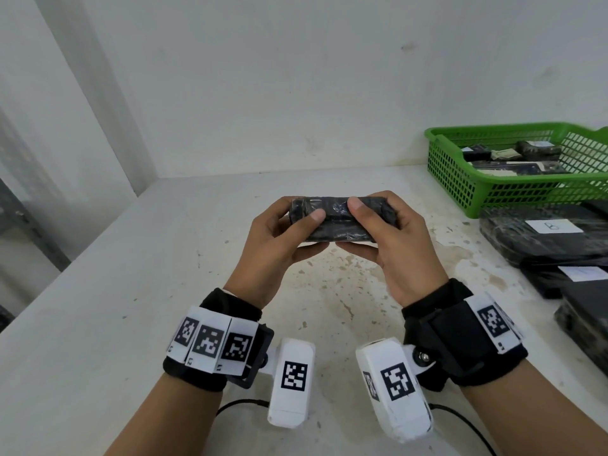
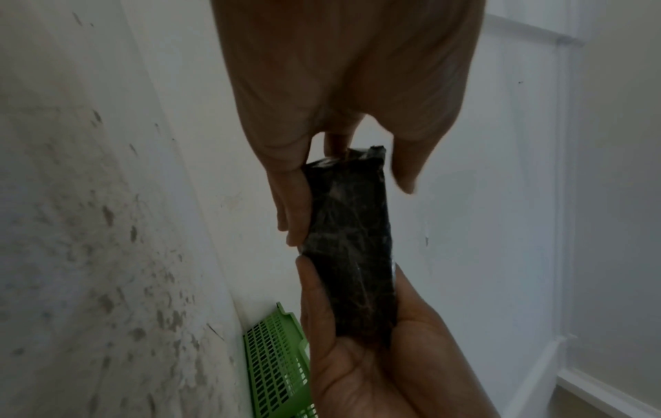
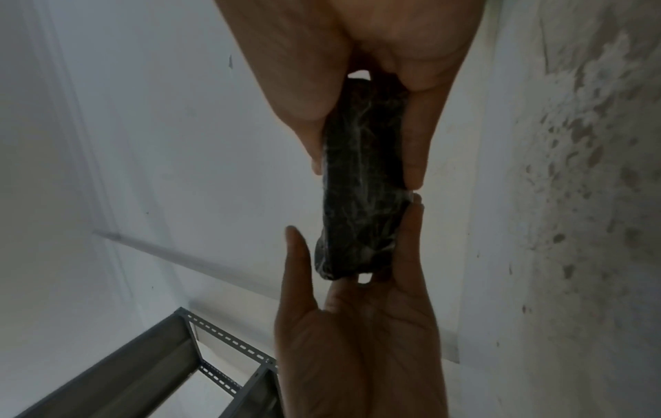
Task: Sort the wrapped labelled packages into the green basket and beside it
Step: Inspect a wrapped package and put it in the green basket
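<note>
I hold one black plastic-wrapped package (image 1: 339,222) lengthwise above the middle of the white table, a hand at each end. My left hand (image 1: 306,227) grips its left end, thumb on top and fingers underneath. My right hand (image 1: 362,222) grips the right end the same way. No label shows on the side facing me. The wrist views show the same package (image 2: 350,243) (image 3: 361,183) pinched between thumbs and fingers. The green basket (image 1: 493,189) stands at the back right with several wrapped packages inside. More black packages (image 1: 543,245), one with a white label, lie in front of it.
A white wall stands close behind the table (image 1: 115,307), and another closes off the left side. A grey metal shelf frame (image 3: 200,353) shows beyond the table's left edge. The stack of packages runs along the right edge towards me.
</note>
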